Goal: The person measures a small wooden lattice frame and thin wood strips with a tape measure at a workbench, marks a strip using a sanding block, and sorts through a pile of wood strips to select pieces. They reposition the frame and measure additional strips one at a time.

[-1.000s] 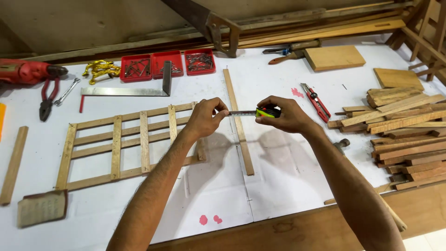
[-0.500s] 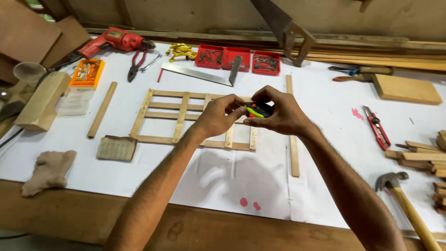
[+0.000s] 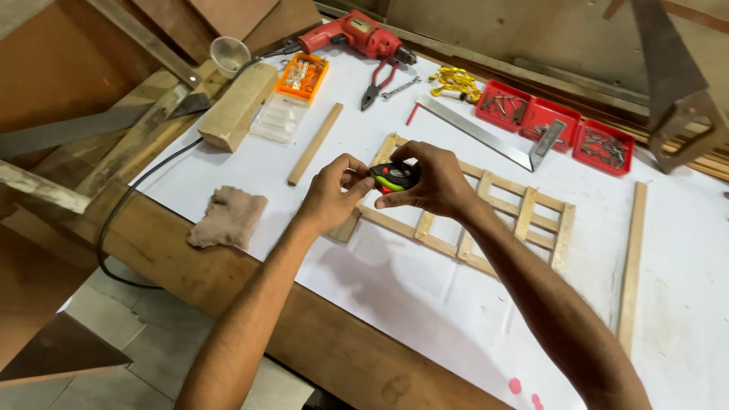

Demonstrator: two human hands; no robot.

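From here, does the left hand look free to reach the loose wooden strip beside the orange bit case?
Probably yes: the left hand only pinches at the tape measure, and bare white table lies between it and the wooden strip.

Tape measure (image 3: 395,178) blade now retracted; left hand (image 3: 332,193) closed in beside right hand (image 3: 434,182).

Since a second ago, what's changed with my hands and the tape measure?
The blade that stretched between the hands a second ago no longer shows: the left hand has closed in on the tape measure in the right hand. Both hands shifted toward the left end of the wooden lattice frame. The frame and the steel square lie as before.
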